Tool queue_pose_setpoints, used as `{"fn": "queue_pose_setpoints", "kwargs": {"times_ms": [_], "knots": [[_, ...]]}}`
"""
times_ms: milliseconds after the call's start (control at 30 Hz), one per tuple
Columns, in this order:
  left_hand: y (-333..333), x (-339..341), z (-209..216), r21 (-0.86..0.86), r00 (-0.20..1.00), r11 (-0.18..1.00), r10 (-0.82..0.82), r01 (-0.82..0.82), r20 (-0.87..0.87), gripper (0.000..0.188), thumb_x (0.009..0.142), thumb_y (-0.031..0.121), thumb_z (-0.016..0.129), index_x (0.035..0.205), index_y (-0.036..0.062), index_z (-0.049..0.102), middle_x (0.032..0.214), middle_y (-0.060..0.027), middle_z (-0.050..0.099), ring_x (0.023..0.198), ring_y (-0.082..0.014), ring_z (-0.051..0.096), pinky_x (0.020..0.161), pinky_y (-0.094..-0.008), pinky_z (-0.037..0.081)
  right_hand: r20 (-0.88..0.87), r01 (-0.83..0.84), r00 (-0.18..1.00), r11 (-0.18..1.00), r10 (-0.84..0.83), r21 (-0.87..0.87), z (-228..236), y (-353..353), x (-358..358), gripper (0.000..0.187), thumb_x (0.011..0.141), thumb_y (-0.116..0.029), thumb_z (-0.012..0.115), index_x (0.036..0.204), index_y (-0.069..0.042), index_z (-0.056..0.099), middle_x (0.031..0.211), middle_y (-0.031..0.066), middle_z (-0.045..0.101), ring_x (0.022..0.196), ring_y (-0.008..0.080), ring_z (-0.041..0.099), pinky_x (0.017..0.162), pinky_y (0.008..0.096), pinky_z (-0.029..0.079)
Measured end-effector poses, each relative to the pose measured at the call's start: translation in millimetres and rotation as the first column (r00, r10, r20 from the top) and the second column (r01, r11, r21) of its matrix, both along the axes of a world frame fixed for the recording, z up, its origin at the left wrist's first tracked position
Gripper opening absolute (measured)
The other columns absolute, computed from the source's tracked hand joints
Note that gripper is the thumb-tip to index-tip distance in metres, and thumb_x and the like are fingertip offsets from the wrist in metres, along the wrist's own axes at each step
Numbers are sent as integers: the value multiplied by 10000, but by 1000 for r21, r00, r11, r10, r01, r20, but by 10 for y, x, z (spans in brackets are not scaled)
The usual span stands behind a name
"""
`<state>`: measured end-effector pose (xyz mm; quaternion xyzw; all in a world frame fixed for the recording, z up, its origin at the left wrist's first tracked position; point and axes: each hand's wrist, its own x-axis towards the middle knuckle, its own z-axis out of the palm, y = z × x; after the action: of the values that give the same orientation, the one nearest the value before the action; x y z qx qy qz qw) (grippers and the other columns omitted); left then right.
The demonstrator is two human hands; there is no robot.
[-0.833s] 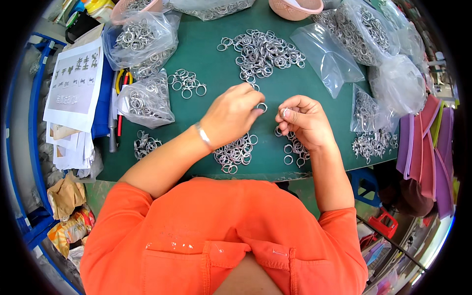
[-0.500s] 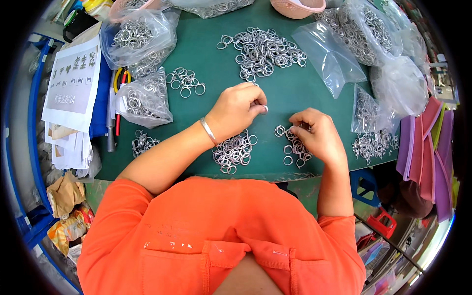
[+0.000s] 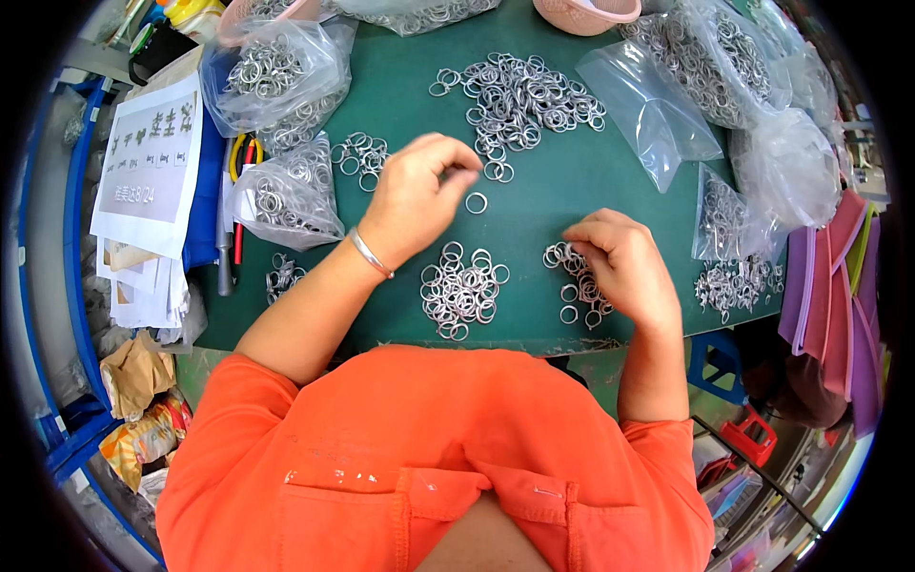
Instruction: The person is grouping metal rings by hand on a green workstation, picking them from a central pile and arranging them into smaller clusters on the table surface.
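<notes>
A single silver-toned metal ring (image 3: 477,212) lay by itself on the green tabletop (image 3: 534,205), at about three o'clock from the left hand (image 3: 416,195) and apart from its fingertips. That hand, blurred, hung over the table with thumb and forefinger drawn close together; whether anything was between them could not be told. The right hand (image 3: 631,267) was bent over a small ring heap (image 3: 578,289) at its eight o'clock, fingertips gathered narrowly, and whatever they pinched was hidden.

A loose ring pile (image 3: 464,294) lay at five o'clock from the left hand, a larger ring mound (image 3: 524,100) between one and two, and a small ring cluster (image 3: 362,157) at ten.

The rings looked light, stiff and hard to damage, though their smooth metal would probably slip under a loose pinch, and heaped ones might catch on one another. The best hold seemed to be thumb and fingertip across opposite outer edges of the band.

No lettering could be made out on the rings. A printed sheet (image 3: 148,172), far out at nine o'clock, bore dark pictured shapes above a line of larger pale characters.
</notes>
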<state>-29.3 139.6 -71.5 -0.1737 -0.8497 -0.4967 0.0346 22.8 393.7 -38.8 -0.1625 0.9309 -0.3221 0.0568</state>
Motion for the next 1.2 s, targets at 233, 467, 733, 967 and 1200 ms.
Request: {"fn": "queue_pose_setpoints", "kwargs": {"times_ms": [233,467,733,967,1200], "knots": [[317,-132,-249,-290,962,957,-89,11,-260,244,742,51,738,949,37,610,932,-131,574,893,-336,588,782,-419,477,-80,97,992,995,-97,-5,-164,-474,-376,112,817,-77,660,902,-9,687,842,145,614,894,355,607,781,434,493],[196,-107,-261,-180,986,982,-80,53,-145,242,718,-19,738,888,18,569,881,-132,544,754,-311,599,648,-389,496,-3,61,998,994,-61,-91,-385,-593,-642,128,800,-63,676,912,-2,685,863,166,651,820,352,636,750,413,511],[89,50,-104,333,898,943,-147,0,415,109,838,-37,684,913,-36,606,882,-82,682,806,-127,690,695,-239,562,435,337,894,808,-113,-484,-255,-467,-452,102,858,-10,645,947,34,667,831,70,697,753,108,660,663,256,530],[122,171,25,549,854,835,-260,-36,452,124,855,-42,676,948,-48,595,927,-104,676,861,-180,702,744,-261,581,505,384,863,644,3,-662,-181,-448,-288,113,895,-25,651,995,28,662,902,70,698,791,118,660,669,246,532],[189,246,86,541,897,838,-289,69,334,153,843,-43,675,989,-49,630,906,-77,693,843,-140,701,731,-248,581,541,420,840,572,51,-705,-219,-420,-189,131,899,-23,653,1016,34,663,904,72,701,785,118,655,669,241,533]]}}
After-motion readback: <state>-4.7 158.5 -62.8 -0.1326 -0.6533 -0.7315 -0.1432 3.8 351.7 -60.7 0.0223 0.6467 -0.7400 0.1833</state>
